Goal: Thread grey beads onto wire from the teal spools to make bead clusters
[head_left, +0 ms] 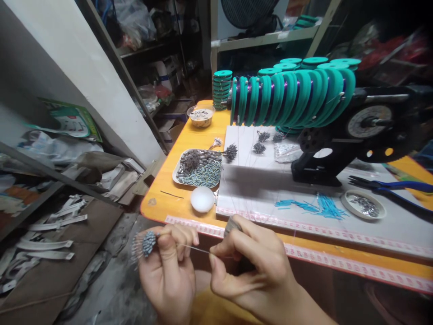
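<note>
My left hand [171,266] pinches a seemingly light bundle [149,244], best held at its neck; my right hand [259,259], the strand [195,248] between.

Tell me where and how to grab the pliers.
Take the pliers by both handles, probably coming from above and the right: the handles spread toward the right edge, while the jaws point left. A grip there should also keep fingers off the dish of metal pieces near the jaws.

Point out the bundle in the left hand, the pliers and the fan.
Bundle [149,244]: head view, on its blue-grey cluster.
Pliers [379,185]: head view, near the pivot.
Fan [248,11]: head view, on the dark grille.
</note>
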Available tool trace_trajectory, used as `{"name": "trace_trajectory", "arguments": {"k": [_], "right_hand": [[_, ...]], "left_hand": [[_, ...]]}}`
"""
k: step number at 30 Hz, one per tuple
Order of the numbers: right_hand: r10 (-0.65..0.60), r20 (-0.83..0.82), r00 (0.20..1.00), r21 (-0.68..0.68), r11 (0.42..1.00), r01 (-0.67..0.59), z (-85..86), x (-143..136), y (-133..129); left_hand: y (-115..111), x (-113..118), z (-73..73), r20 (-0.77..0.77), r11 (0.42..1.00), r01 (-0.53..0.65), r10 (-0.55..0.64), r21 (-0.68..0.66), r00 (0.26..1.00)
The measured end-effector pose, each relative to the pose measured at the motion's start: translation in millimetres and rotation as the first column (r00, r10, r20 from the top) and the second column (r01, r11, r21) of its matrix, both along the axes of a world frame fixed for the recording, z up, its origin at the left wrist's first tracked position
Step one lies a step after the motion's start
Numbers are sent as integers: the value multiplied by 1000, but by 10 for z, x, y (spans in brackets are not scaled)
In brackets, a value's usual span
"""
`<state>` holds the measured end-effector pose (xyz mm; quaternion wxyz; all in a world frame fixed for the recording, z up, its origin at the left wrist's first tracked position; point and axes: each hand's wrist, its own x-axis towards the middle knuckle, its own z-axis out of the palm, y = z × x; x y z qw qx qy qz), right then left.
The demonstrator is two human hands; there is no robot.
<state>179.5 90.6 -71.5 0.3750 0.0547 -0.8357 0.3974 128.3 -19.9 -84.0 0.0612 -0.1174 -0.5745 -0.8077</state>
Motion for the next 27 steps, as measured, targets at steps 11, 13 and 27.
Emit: {"name": "trace_trajectory", "arguments": {"k": [11, 13, 27], "right_hand": [[-49, 89, 995, 36, 998, 46, 219, 134, 280], [3, 160, 987, -18, 1000, 0, 207, 114, 279], [122, 260, 958, -377, 926, -16, 50, -25, 200]], "left_hand": [[-281, -238, 41, 230, 985, 103, -69, -141, 971], [-274, -135, -7, 325, 944, 267, -195, -194, 925], [16, 61, -33, 558, 861, 508, -428, 13, 711]]}}
